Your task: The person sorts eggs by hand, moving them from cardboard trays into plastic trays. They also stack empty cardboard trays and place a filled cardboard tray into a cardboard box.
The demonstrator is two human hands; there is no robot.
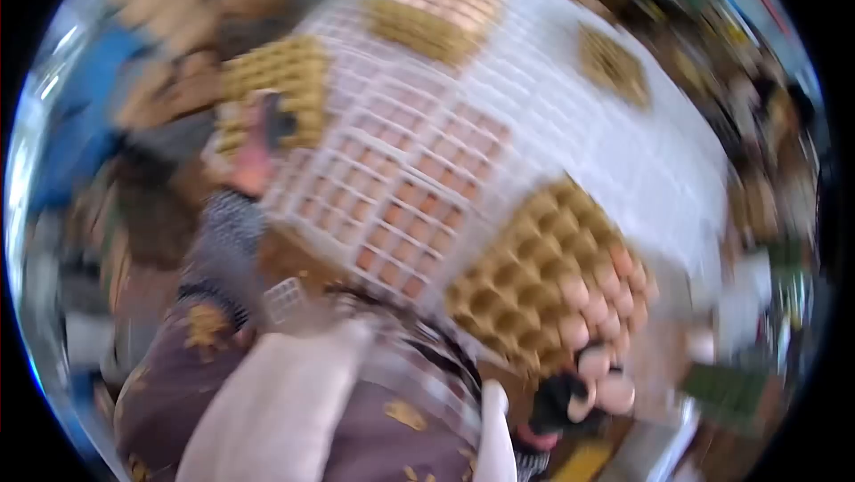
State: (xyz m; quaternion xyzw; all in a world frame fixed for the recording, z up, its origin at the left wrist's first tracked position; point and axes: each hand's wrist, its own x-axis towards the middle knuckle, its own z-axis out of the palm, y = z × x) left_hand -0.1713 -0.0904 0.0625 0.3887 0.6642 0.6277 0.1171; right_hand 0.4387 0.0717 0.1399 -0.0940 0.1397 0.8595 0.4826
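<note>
At the left, my left hand (253, 157) reaches out from a grey knitted cuff. It is blurred, with the thumb over the edge of a yellow-brown pulp egg tray (307, 72) whose visible cups hold no eggs. At lower right, my right hand (561, 402) wears a black glove and is curled around eggs (614, 391). Beside it lies a larger pulp egg tray (517, 268); eggs (597, 304) fill its right part, and the cups at its left are bare. Between my hands, clear plastic egg packs (419, 233) hold brown eggs in rows.
White and clear plastic packs (614, 162) spread across the table to the right. A stack of pulp trays with eggs (436, 6) stands at the back, and a small brown piece of tray (614, 65) lies at the far right. Motion blurs the surroundings.
</note>
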